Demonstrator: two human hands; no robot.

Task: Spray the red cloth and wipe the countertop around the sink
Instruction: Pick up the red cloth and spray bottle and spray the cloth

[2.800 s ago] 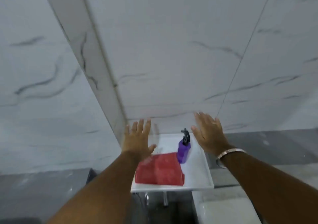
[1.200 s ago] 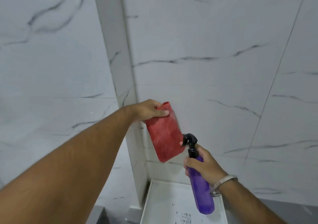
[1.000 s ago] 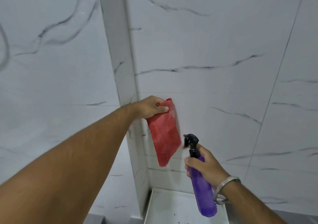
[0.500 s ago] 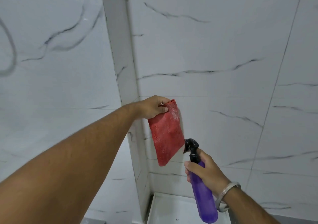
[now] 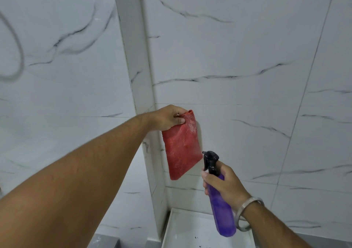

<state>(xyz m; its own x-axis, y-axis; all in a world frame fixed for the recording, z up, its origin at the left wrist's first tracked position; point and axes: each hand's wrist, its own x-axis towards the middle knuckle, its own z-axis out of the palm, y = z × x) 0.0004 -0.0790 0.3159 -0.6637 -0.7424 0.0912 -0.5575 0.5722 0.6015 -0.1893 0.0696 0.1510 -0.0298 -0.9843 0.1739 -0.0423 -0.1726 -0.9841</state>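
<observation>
My left hand [image 5: 167,117] pinches the top edge of the folded red cloth [image 5: 182,146], which hangs down in front of the marble wall. A pale wet sheen shows near the cloth's upper right. My right hand [image 5: 225,183] grips the neck of a purple spray bottle [image 5: 222,215] with a black trigger head [image 5: 210,161]. The nozzle points left at the cloth's lower right corner, a few centimetres from it. A metal bangle sits on my right wrist. The sink and countertop are out of view.
A white tray [image 5: 190,232] sits below the bottle in the wall corner, with a few dark specks on it. White marble-patterned tiles [image 5: 238,57] fill the view. A grey ledge [image 5: 102,242] shows at the bottom left.
Since 2.8 s ago, both hands lifted the cloth and bottle off the tray. Over the last second the cloth stays held up and the bottle nozzle has stayed close to its lower edge.
</observation>
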